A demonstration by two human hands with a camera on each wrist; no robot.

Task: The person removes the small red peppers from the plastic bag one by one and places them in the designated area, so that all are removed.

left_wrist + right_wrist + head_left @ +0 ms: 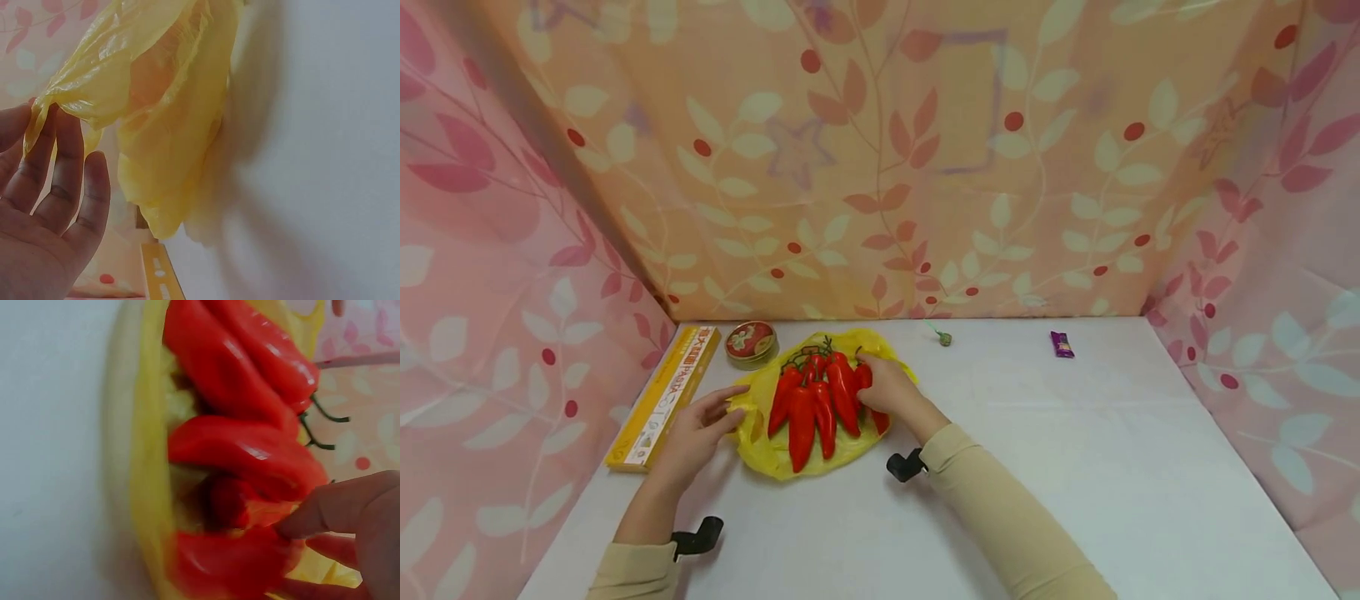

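Note:
Several long red peppers point(802, 421) with dark green stems lie bunched on a spread yellow plastic bag point(760, 458). At the bag's left edge, my left hand point(696, 437) holds a gathered corner of the plastic between its fingers. The left wrist view shows that bag point(175, 144) pulled up from the fingers of the left hand point(56, 206). On the bunch's right side my right hand point(891, 390) pinches a pepper near its stem end. In the right wrist view, thumb and fingers of the right hand point(350, 519) are around the lowest pepper point(225, 562).
A yellow pasta box point(662, 400) lies left of the bag, with a round red-lidded tin point(751, 343) behind. Farther right are a small greenish wrapped lollipop point(943, 338) and a purple packet point(1062, 344). Patterned cloth walls point(880, 167) enclose the white table point(1075, 467).

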